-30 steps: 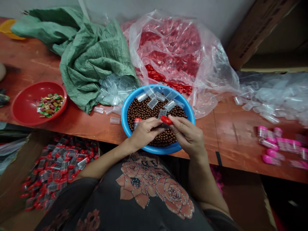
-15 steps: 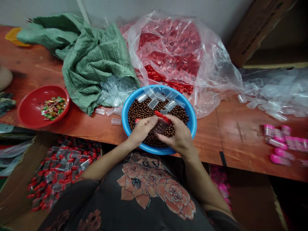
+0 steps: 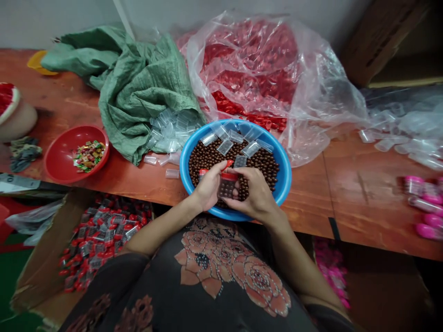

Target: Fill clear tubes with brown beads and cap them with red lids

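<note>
A small clear container (image 3: 227, 186) full of brown balls, with a red rim at its top, is between my hands over the blue basin (image 3: 285, 177). My right hand (image 3: 254, 193) grips it from the right with thumb and fingers. My left hand (image 3: 208, 188) is closed at its left side, its thumb by a red cap (image 3: 229, 163) that stands tilted at the container's top. Brown balls (image 3: 204, 159) fill the basin, and several clear containers (image 3: 224, 146) lie on them. Another red-capped piece (image 3: 203, 172) sits behind my left hand.
Left: a red bowl (image 3: 55, 159) of wrapped sweets and a green sack (image 3: 138, 87). Behind: a plastic bag (image 3: 256, 64) of red caps. Right: clear containers (image 3: 398, 133) and pink-capped ones (image 3: 429, 226). Below the table edge, a carton (image 3: 41, 258) holds red-capped containers.
The view has shifted left, so things appear further right. The container is now more upright between my hands, and the red cap at its top is tilted up beside my left thumb.
</note>
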Available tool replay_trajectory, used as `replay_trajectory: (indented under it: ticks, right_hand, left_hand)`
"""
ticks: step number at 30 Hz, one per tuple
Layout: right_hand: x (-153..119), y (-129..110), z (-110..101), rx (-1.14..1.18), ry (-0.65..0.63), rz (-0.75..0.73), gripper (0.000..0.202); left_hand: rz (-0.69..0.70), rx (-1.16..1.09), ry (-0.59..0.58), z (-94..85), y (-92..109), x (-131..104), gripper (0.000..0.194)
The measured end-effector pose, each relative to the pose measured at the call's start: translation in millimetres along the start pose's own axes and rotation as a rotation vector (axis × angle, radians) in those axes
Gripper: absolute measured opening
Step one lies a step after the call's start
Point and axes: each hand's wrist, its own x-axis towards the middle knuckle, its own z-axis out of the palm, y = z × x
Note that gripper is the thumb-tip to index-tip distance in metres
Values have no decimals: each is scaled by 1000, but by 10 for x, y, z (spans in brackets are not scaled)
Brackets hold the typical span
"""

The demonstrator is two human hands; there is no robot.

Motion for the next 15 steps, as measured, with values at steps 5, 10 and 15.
replay_trajectory:
  ticks: [5,10,15]
  right_hand:
    - [-31,57,38,-16,116,-52,89]
    - [25,85,-42,-78,49,-15,91]
    - [150,106,-114,-76,-106,38,70]
  left_hand:
    - [16,-61,50,26,45,-5,39]
    - [-7,-75,58,82,82,-3,35]
    - [-79,-83,51,149,118,55,39]
